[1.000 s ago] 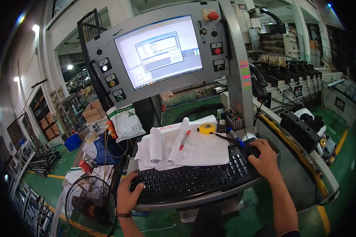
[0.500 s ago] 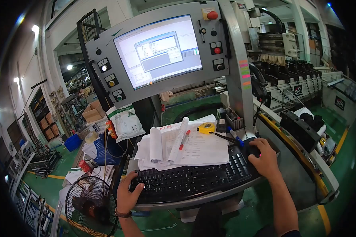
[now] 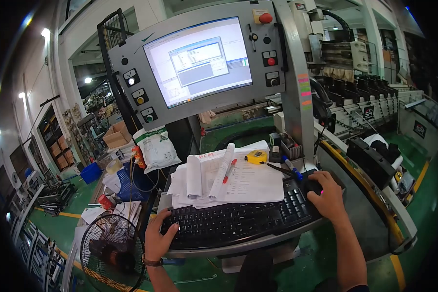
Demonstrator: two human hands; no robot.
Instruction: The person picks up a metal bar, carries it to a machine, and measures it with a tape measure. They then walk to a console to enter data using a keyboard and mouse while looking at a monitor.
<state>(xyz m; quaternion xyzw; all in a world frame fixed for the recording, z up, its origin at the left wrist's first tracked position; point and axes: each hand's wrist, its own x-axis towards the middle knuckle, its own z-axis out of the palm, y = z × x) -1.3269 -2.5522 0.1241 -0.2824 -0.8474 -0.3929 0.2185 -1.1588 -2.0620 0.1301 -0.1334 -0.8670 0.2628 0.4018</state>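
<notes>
My left hand (image 3: 159, 235) rests at the left end of the black keyboard (image 3: 228, 225), thumb and fingers apart, holding nothing. A watch or band circles that wrist. To the right of the number keys, my right hand (image 3: 327, 195) is curled over a dark computer mouse (image 3: 311, 185), which its fingers partly cover. Papers (image 3: 253, 184) with curled sheets lie over the keyboard's upper edge, with a red pen (image 3: 229, 171) on them. A yellow tape measure (image 3: 256, 156) sits at their top edge, and a blue marker (image 3: 292, 168) lies near the mouse. The lit screen (image 3: 199, 61) shows an open dialog window.
A grey control panel (image 3: 175, 111) with buttons surrounds the screen. A black fan (image 3: 113, 250) stands at the lower left, near a white bag (image 3: 155, 148) and a blue basket (image 3: 134, 182). Yellow-edged machine rails (image 3: 365, 187) run along the right.
The camera view has shifted slightly, so the panel and papers appear a little further right and lower. Both hands keep nearly the same places.
</notes>
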